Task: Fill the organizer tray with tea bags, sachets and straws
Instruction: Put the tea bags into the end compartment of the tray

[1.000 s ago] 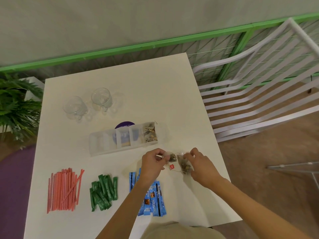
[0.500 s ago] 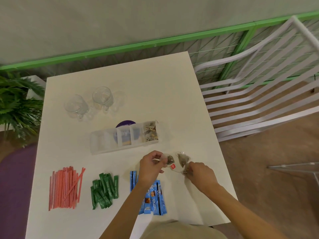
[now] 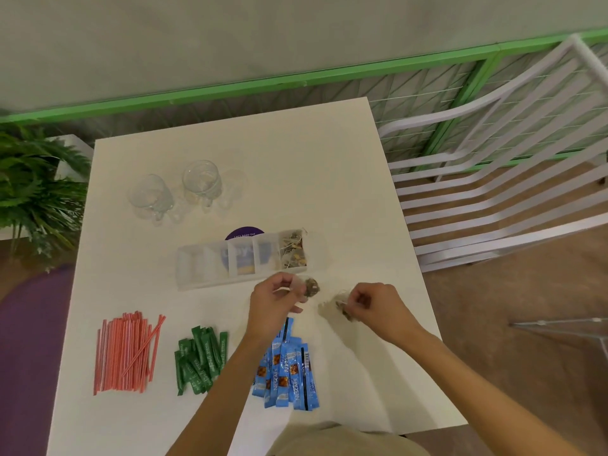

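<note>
Here the left hand (image 3: 274,302) pinches one tea bag (image 3: 311,287); the right hand (image 3: 375,307) grips what seems another tea bag (image 3: 343,309), blurred.

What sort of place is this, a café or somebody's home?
Probably a café or office break corner: a white table holds glass mugs, blue coffee sachets and straws, with a slatted white chair beside it.

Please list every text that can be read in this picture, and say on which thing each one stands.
"NESCAFE": on the blue sachets.
"Let's keep our": on the purple sticker behind the organizer tray; the rest is hidden.
White print on the green sachets: too blurred to read.
</note>
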{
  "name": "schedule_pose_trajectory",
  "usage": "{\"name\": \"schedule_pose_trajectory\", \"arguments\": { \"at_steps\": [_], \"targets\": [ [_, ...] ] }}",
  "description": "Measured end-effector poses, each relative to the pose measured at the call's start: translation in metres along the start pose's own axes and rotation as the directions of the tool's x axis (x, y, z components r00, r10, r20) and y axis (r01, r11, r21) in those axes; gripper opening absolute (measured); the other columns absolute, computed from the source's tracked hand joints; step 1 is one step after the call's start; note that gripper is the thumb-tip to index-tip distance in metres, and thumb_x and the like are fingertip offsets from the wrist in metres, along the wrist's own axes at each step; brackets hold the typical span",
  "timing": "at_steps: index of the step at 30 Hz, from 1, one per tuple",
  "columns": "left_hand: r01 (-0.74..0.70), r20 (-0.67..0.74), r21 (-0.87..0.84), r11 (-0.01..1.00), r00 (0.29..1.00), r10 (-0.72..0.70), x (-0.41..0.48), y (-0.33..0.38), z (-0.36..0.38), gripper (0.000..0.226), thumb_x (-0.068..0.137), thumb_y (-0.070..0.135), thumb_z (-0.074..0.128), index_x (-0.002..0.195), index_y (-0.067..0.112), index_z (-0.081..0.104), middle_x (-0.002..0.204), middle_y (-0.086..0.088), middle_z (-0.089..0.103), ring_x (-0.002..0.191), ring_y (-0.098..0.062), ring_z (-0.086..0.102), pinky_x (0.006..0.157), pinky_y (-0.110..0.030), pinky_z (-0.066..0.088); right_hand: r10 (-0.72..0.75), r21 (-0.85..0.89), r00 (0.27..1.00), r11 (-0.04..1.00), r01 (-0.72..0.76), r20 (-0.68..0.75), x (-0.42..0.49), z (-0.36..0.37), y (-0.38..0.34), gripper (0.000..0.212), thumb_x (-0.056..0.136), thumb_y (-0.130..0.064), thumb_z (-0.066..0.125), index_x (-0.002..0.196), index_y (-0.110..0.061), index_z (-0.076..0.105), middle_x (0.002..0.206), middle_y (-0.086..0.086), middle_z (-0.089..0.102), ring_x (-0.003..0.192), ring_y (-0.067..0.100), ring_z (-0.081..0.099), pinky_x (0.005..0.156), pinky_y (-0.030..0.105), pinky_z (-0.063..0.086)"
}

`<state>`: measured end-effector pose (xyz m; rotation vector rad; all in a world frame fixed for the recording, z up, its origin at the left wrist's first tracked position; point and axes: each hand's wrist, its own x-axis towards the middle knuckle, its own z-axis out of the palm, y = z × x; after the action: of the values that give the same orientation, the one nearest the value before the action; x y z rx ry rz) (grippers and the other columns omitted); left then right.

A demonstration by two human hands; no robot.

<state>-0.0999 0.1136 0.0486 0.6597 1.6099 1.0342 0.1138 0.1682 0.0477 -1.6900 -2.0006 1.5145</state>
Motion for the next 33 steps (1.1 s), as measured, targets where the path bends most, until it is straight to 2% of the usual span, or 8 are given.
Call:
{"name": "schedule_pose_trajectory", "arguments": {
  "at_steps": [6, 11, 17, 19, 22, 29, 31, 33],
  "targets": [
    [-0.095, -0.107, 0.106, 0.990, 0.989, 0.106, 0.046, 0.030, -0.016, 0.007, 0.086, 0.004, 0.069, 0.092, 0.002, 0.070, 0.084, -0.011, 0.072, 0.068, -0.017, 0.069, 0.058, -0.029, 0.058, -0.059, 0.025, 0.998, 0.998, 0.059, -0.013, 0.024, -0.002, -0.034, 0.011, 0.085, -0.016, 0.065, 0.074, -0.014, 0.068, 0.069, 0.002, 0.070, 0.063, 0.019, 0.064, 0.062, 0.031, 0.052],
    [-0.174, -0.142, 0.408, 0.896, 0.958, 0.250, 0.081, 0.033, -0.017, 0.009, 0.083, 0.009, 0.072, 0.083, 0.018, 0.072, 0.078, 0.005, 0.069, 0.070, -0.018, 0.066, 0.068, -0.029, 0.056, -0.076, 0.064, 0.996, 0.995, 0.079, -0.046, 0.045, -0.001, -0.050, 0.009, 0.084, -0.011, 0.064, 0.075, -0.009, 0.067, 0.068, 0.009, 0.070, 0.067, 0.028, 0.067, 0.066, 0.036, 0.054],
    [-0.261, 0.068, 0.776, 0.574, 0.940, 0.335, 0.094, 0.020, -0.014, 0.008, 0.086, 0.023, 0.069, 0.090, 0.022, 0.077, 0.095, 0.003, 0.072, 0.083, -0.018, 0.062, 0.072, -0.035, 0.049, -0.079, 0.117, 0.994, 0.989, 0.088, -0.074, 0.064, 0.000, -0.058, 0.009, 0.084, -0.006, 0.063, 0.076, -0.008, 0.068, 0.064, 0.003, 0.070, 0.056, 0.012, 0.068, 0.057, 0.014, 0.049],
    [-0.287, 0.109, 0.852, 0.439, 0.916, 0.386, 0.093, 0.014, -0.015, 0.011, 0.086, 0.025, 0.068, 0.091, 0.026, 0.078, 0.095, 0.003, 0.072, 0.087, -0.022, 0.060, 0.074, -0.037, 0.044, -0.087, 0.144, 0.993, 0.985, 0.098, -0.080, 0.070, 0.001, -0.061, 0.008, 0.084, -0.006, 0.065, 0.077, -0.007, 0.069, 0.063, 0.004, 0.071, 0.057, 0.013, 0.069, 0.057, 0.016, 0.050],
    [-0.279, 0.113, 0.894, 0.350, 0.898, 0.426, 0.090, 0.007, -0.018, 0.013, 0.087, 0.030, 0.067, 0.092, 0.026, 0.078, 0.096, 0.004, 0.067, 0.091, -0.021, 0.056, 0.076, -0.037, 0.040, -0.103, 0.200, 0.991, 0.972, 0.119, -0.091, 0.077, 0.002, -0.067, 0.006, 0.082, -0.004, 0.067, 0.076, -0.006, 0.069, 0.062, 0.006, 0.070, 0.058, 0.018, 0.070, 0.058, 0.024, 0.056],
    [-0.236, 0.065, 0.904, 0.356, 0.900, 0.430, 0.089, -0.003, -0.021, 0.010, 0.082, 0.029, 0.073, 0.090, 0.025, 0.078, 0.092, 0.001, 0.060, 0.091, -0.024, 0.055, 0.071, -0.036, 0.036, -0.145, 0.168, 0.979, 0.971, 0.169, -0.144, 0.105, 0.010, -0.085, 0.007, 0.079, 0.000, 0.067, 0.076, -0.006, 0.070, 0.065, 0.005, 0.069, 0.060, 0.016, 0.069, 0.063, 0.022, 0.055],
    [-0.222, 0.042, 0.884, 0.412, 0.915, 0.402, 0.090, -0.002, -0.021, 0.012, 0.084, 0.031, 0.071, 0.093, 0.027, 0.077, 0.093, 0.002, 0.059, 0.092, -0.022, 0.054, 0.072, -0.033, 0.033, -0.165, 0.083, 0.979, 0.981, 0.175, -0.121, 0.113, 0.015, -0.089, 0.010, 0.078, 0.000, 0.064, 0.075, -0.007, 0.071, 0.066, -0.001, 0.068, 0.061, 0.012, 0.065, 0.064, 0.021, 0.054],
    [-0.206, 0.008, 0.841, 0.501, 0.930, 0.368, 0.089, -0.002, -0.022, 0.015, 0.085, 0.035, 0.069, 0.097, 0.029, 0.076, 0.095, 0.005, 0.059, 0.093, -0.019, 0.053, 0.075, -0.034, 0.034, -0.174, -0.032, 0.981, 0.985, 0.172, -0.082, 0.120, 0.020, -0.090, 0.012, 0.080, -0.003, 0.062, 0.078, -0.010, 0.072, 0.073, -0.001, 0.069, 0.068, 0.015, 0.064, 0.068, 0.029, 0.055]
  ]
}}
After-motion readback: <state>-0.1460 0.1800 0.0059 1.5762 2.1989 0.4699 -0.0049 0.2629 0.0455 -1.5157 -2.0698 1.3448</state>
